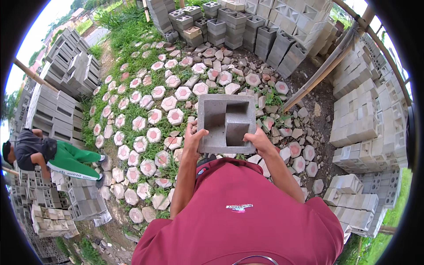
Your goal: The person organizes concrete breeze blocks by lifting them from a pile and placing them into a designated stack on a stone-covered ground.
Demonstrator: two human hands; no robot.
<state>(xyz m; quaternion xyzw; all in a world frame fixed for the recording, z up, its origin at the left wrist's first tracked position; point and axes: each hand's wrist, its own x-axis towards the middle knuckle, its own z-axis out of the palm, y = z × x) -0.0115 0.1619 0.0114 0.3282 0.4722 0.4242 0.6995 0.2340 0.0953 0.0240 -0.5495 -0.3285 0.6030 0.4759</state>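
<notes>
Between my two hands is a square grey concrete block (227, 149), held up in front of my body with its hollow side facing me. Inner walls divide the hollow into uneven compartments. My left hand (193, 137) grips the lower left side, its thumb over the front edge and its fingers behind. On the lower right side, my right hand (260, 140) is closed the same way, thumb on the rim. The fingers behind the block are partly hidden.
Hexagonal pavers (183, 93) with reddish centres lie among grass and rubble. Stacked hollow blocks (216, 32) stand ahead, with more block stacks (353, 115) at right and at left (57, 110). A bamboo pole (309, 84) leans at right. A person (53, 154) in green trousers bends over at left.
</notes>
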